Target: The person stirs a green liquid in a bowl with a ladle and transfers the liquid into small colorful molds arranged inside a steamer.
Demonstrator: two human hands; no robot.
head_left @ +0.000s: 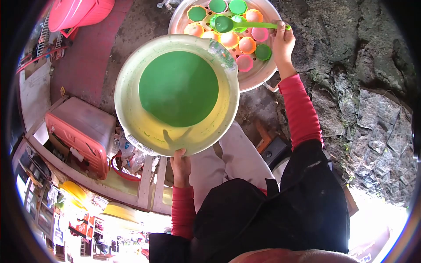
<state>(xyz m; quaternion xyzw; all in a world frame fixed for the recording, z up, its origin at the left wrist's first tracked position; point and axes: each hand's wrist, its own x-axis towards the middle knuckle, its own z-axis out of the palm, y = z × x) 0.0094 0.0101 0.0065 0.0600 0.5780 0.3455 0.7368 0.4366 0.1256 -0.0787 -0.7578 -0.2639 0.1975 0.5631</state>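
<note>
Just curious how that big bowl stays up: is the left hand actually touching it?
Touching. The head view shows the left hand gripping the near rim of the bowl, its fingers curled over the edge.

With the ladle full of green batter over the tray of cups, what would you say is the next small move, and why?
Probably tip the green ladle, held in the right hand, into one of the orange cups that appear unfilled. Its bowl looks full and hovers over the tray, where several cups already hold green. The left hand grips the rim of the batter bowl.
</note>
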